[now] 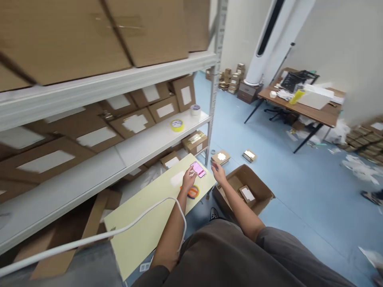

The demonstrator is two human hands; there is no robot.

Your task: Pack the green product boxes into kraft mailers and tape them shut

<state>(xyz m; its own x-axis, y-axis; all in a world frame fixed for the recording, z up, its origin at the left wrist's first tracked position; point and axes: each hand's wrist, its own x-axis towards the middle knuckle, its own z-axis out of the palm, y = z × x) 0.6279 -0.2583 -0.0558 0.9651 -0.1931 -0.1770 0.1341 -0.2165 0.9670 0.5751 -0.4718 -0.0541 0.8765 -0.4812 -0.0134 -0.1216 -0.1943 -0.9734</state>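
Phone (199,170) flat nr far end of table (146,235). L hand (188,178) part-open, fingertips at screen, no grip seen; R hand (219,173) half-open by table's R corner, nothing visible in it. Prob best: tap lightly, phone flat, wrist clear of tape (194,193).

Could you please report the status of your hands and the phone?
Left hand at phone; right hand apart. Phone on table, screen lit. Orange item beside left wrist.
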